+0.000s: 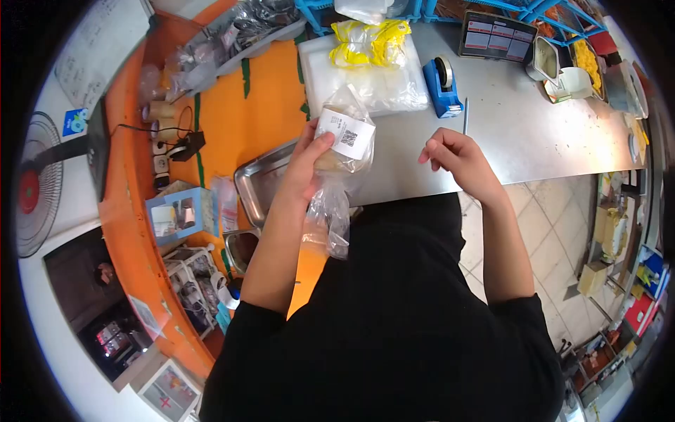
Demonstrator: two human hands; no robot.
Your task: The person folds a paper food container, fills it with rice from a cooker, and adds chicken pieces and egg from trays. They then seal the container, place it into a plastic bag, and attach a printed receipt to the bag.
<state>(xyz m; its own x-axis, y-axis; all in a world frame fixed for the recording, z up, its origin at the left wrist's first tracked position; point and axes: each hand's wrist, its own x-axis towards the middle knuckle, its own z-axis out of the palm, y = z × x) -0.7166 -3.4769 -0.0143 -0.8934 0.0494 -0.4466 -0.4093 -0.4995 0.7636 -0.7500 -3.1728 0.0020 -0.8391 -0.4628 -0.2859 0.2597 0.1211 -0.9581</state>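
My left hand (309,158) holds a clear plastic bag (337,165) with something pale inside, its thumb on a white label (346,134) that bears a printed square code. The lower end of the bag hangs down beside my wrist. My right hand (448,156) is raised over the metal counter's front edge, fingers curled together, and I cannot make out anything in them. Beyond it stands a blue tape dispenser (443,88). Left of the dispenser lies a stack of clear plastic bags (316,74) with a yellow and white packet (369,43) on top.
A metal tray (252,184) sits left of my left hand. A thin pen-like stick (465,116) lies beside the dispenser. Farther back are a tablet (496,38), metal container (545,60) and blue baskets (555,20). A fan (35,184) is at far left.
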